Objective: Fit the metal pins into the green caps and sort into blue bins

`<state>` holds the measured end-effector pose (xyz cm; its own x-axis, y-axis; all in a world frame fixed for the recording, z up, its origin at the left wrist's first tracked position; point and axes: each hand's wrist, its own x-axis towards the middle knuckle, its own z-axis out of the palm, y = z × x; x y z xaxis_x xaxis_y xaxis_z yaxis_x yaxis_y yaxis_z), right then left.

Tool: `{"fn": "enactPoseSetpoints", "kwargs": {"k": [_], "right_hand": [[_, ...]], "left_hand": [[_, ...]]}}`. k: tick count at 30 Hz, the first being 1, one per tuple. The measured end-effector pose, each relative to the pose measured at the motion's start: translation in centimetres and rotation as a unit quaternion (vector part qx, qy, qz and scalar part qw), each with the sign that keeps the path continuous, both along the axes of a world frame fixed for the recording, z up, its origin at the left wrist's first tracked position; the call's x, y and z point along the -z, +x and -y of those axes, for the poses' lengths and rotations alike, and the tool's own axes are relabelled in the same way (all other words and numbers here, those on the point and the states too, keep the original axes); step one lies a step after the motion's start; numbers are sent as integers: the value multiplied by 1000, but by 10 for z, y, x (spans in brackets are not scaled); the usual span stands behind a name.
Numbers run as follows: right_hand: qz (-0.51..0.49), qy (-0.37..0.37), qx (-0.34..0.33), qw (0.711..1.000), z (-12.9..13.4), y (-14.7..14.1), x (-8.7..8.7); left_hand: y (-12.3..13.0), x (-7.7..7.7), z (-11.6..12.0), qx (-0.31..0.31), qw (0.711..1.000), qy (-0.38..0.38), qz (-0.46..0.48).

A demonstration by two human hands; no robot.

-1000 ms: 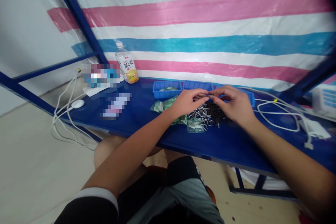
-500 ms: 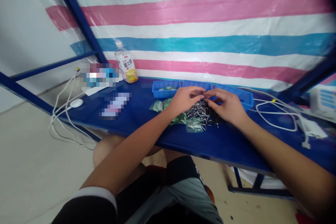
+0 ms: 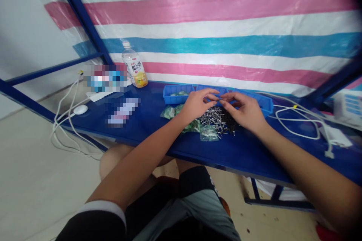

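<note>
My left hand (image 3: 198,102) hovers over a pile of silver, nail-like metal pins (image 3: 213,118), its fingers curved and its thumb apart from them. Facing it, my right hand (image 3: 245,108) has thumb and fingertips drawn together close to the left fingertips. Whatever small thing is between them is too small to make out. Black small parts (image 3: 230,122) lie under the right hand, beside the silver pins. Small green-tinted plastic bags (image 3: 209,133) with pieces inside lie in front of the pile and left of it.
Blue bins (image 3: 178,98) stand in a row behind the hands, the left one with a bag inside. A drink bottle (image 3: 136,68) and a white mouse-like object (image 3: 80,110) are at left. White cables (image 3: 299,120) and an adapter (image 3: 338,137) lie right. The blue table (image 3: 158,135) has a front edge.
My left hand's fingers have spread a little and lifted from the thumb. The right hand stays nearly in place, still close to the left fingertips. The view has shifted slightly.
</note>
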<state>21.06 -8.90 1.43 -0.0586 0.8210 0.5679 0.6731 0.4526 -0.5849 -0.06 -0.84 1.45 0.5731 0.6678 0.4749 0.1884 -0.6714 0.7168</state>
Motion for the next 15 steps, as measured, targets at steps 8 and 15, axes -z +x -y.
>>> {"fn": "enactPoseSetpoints", "kwargs": {"k": [8,15], "right_hand": [[62,-2,22,998,-1,5,0],[97,-14,14,995,1,2,-2]], "left_hand": [[0,0,4,26,999,2,22],[0,-5,7,13,1000,23,-14]]}}
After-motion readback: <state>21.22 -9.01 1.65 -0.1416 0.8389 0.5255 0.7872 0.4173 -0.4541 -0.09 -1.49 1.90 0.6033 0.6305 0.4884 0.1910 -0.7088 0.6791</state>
